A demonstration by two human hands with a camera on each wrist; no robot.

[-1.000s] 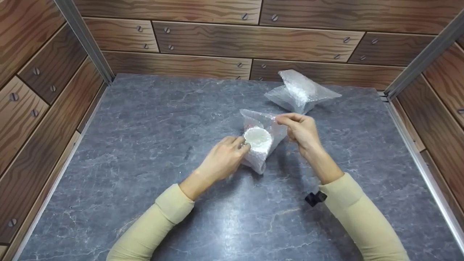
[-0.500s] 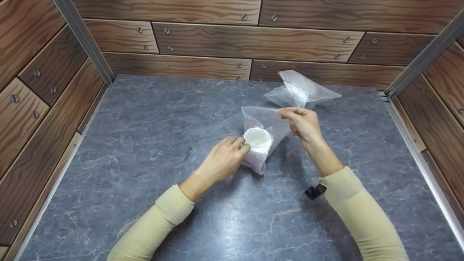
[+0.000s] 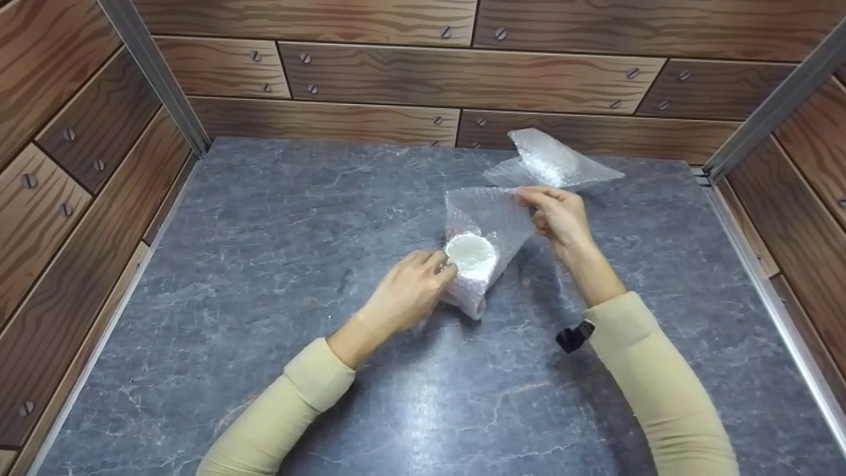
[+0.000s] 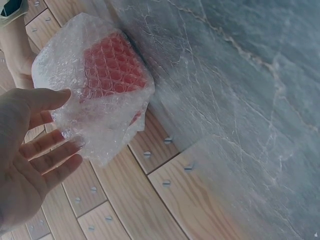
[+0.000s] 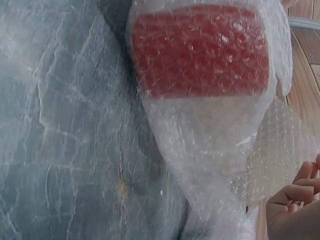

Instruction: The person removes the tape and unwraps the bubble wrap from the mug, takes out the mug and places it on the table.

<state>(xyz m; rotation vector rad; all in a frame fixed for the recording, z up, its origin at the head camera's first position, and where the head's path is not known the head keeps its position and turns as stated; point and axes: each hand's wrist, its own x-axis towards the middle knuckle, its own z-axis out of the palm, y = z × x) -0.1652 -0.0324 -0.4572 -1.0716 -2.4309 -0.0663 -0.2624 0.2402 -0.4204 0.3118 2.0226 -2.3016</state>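
Note:
Near the table's middle stands a round, white-topped object [image 3: 472,253] partly wrapped in bubble wrap [image 3: 490,210]. In the right wrist view a red band [image 5: 200,52] shows through the layers; whether it is a cup or a jar I cannot tell. My left hand [image 3: 408,285] holds the wrap at the object's left side, its thumb and fingers against the film in the left wrist view. Higher up on the right, my right hand [image 3: 560,217] pinches the sheet's upper right corner and keeps the free flap stretched up behind the object.
Another crumpled piece of bubble wrap [image 3: 554,162] lies at the back right, just behind my right hand; its contents cannot be made out. Wood-patterned walls [image 3: 370,73] enclose the grey marbled table [image 3: 277,218]. A small black device [image 3: 574,336] sits at my right cuff.
My right hand has moved up and slightly right, drawing the wrap's flap higher and straighter. The left hand and the wrapped object have stayed in place.

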